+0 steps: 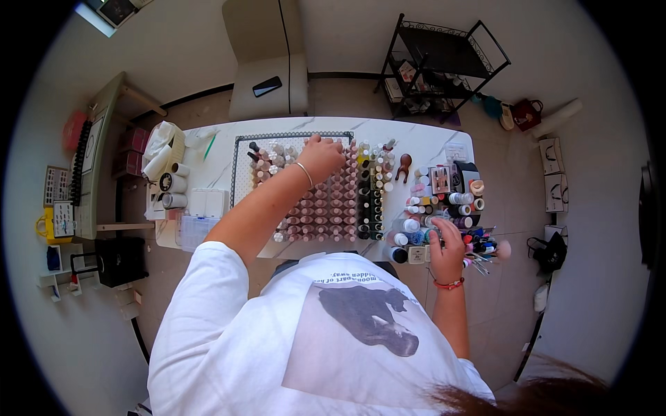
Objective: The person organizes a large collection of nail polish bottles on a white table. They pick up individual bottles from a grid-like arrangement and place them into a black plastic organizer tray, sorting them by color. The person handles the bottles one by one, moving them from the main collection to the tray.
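Observation:
My left hand (321, 156) reaches over the back rows of nail polish bottles with pinkish caps (322, 212). Its fingers point down among the bottle tops, and whatever they touch is hidden. The bottles stand upright in tight rows on a white mat with a dark lace-patterned border (240, 171). To their right run rows of dark bottles (364, 208). Over the right end of the table, my right hand (447, 249) is beside jars and small bottles (408, 225), thumb and fingers apart, with nothing visible between them.
A white marbled table (218, 156) bears everything. Brushes and pens (481, 247) stand at the right edge. On the left are a tissue box (177, 140), white rolls (174, 183) and a clear plastic case (195, 231). Beyond stand a chair with a phone (267, 87) and a black trolley (442, 52).

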Tool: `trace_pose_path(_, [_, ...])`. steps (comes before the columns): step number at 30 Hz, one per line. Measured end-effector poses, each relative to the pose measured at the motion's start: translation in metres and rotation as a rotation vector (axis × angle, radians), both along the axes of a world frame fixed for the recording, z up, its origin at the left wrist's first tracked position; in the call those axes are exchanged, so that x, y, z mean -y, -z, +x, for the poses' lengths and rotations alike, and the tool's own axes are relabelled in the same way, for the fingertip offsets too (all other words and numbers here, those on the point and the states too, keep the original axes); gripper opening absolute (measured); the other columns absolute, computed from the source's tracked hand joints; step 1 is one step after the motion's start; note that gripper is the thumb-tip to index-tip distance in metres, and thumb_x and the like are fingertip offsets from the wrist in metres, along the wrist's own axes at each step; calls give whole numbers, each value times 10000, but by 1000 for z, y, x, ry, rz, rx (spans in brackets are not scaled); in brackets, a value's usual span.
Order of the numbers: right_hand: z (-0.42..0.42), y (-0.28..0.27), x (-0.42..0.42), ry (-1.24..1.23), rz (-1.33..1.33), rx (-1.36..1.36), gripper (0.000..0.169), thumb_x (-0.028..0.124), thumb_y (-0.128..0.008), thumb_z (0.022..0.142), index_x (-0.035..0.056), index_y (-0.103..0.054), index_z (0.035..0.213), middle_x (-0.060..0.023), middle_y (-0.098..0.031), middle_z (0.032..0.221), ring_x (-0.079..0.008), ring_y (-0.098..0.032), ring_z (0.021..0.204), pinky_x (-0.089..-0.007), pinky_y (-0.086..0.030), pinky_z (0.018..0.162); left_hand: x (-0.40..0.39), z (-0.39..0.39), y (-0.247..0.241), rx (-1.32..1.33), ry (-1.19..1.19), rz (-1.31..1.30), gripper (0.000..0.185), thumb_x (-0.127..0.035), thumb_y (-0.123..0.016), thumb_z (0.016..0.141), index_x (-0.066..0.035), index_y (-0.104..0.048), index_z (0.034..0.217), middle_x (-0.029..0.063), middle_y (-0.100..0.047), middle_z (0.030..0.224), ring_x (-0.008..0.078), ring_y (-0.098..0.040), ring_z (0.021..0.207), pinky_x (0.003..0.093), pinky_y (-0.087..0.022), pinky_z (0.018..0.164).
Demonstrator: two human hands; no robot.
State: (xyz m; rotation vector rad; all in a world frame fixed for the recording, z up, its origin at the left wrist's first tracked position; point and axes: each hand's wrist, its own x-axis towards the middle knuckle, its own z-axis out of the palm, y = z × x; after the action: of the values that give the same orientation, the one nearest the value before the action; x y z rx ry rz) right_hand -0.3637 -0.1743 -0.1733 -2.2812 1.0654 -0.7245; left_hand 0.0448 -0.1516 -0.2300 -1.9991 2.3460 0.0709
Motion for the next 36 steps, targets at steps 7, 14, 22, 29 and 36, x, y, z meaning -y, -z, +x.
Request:
trace_pose_path(7, [3, 0, 1, 1, 21, 13, 243, 73, -681, 964, -1, -716, 1193, -183, -730, 1220, -367, -666, 1183, -447, -504, 1043, -1, 2, 3, -4, 2, -16, 117, -193, -757, 831, -298, -780, 875, -53, -692, 1066, 199, -648, 1121, 453, -405, 983])
trace_pose_path(14, [7, -2, 1, -9, 28, 23, 243, 78, -677, 958, 0, -713, 1185, -186, -730, 1209, -387, -660, 1174, -467, -498, 1035, -1, 1, 2, 10, 6, 3, 146, -174, -741, 844, -299, -779, 907, -45, -688, 1075, 204, -648, 1125, 458, -404, 987])
trace_pose_path(22, [11, 0, 3, -29, 40, 15, 246, 91, -679, 960, -1, -711, 1186, -188, -727, 1216, -393, -654, 1184, -472, -490, 1042, -4, 0, -3, -30, -7, 0, 117, -190, -747, 839, -275, -781, 912, -24, -681, 1069, 205, -650, 1123, 456, -426, 994])
trace_pose_path(29, [11, 4, 2, -36, 30, 1, 250, 101, -673, 968, 0, -710, 1194, -189, -724, 1228, -397, -646, 1199, -477, -484, 1050, -4, 0, -3, -45, -5, -22, 97, -179, -750, 826, -252, -781, 882, -20, -684, 1077, 205, -651, 1125, 451, -437, 1006])
trace_pose_path(36, [10, 2, 2, -46, 38, -18, 256, 105, -677, 985, -1, -717, 1215, -193, -722, 1247, -366, -666, 1199, -445, -501, 1065, -4, 0, -7, -41, -12, -21, 122, -155, -741, 829, -260, -779, 878, -26, -677, 1080, 205, -643, 1134, 450, -432, 997])
